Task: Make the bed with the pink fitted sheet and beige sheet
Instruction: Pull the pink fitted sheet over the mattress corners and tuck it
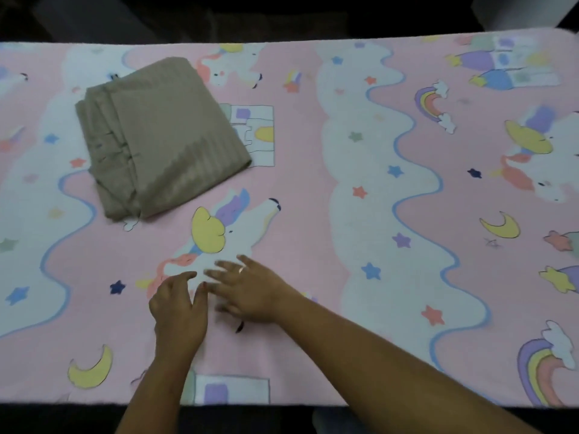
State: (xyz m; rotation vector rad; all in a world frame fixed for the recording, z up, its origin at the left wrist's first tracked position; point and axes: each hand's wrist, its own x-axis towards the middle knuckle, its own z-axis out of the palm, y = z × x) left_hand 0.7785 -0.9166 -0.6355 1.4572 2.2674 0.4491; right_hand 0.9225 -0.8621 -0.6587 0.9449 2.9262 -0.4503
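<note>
The pink fitted sheet [307,145], printed with unicorns, rainbows, stars and moons, lies stretched flat across the whole mattress. A folded beige sheet [163,136] rests on it at the upper left. My left hand [178,311] and my right hand [250,292] lie side by side, palms down, on the pink sheet near the front edge, over a unicorn print. Both have fingers spread and hold nothing. A ring shows on my right hand. The beige sheet lies well beyond both hands, untouched.
The bed's far edge runs along the top of the view with dark floor behind it. The near edge crosses the bottom, dark below. A pale object [526,10] stands at the top right corner beyond the bed.
</note>
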